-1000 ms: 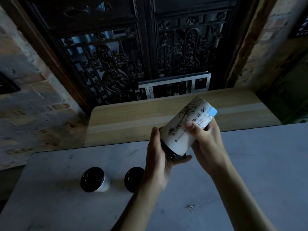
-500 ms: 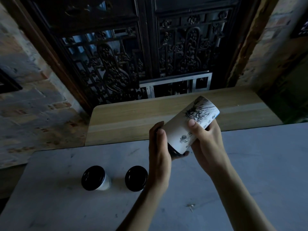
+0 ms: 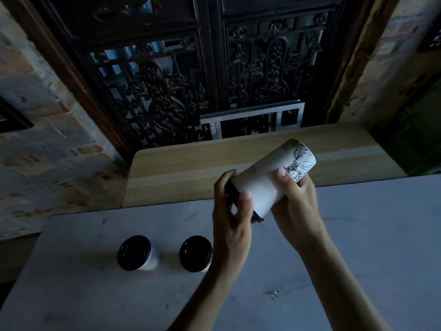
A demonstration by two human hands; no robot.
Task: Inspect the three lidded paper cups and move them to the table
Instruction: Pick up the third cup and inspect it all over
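Note:
I hold a white paper cup [image 3: 265,179] with a black lid and ink drawings tilted on its side above the grey table [image 3: 370,235], base pointing up and right. My left hand [image 3: 230,220] grips the lid end, thumb on the cup wall. My right hand [image 3: 296,204] holds the body from below, thumb on top. Two more lidded cups stand upright on the table at the left: one [image 3: 136,253] further left, the other [image 3: 196,253] right beside my left wrist.
A light wooden bench top [image 3: 181,173] lies beyond the table's far edge. Behind it stands a dark carved wooden screen [image 3: 191,91] between brick walls. A small scrap [image 3: 274,293] lies on the table near my right forearm.
The held cup has been rotated in my hands: the blue-edged label has turned out of sight and the ink drawing now faces up. My left thumb shifted onto the cup wall.

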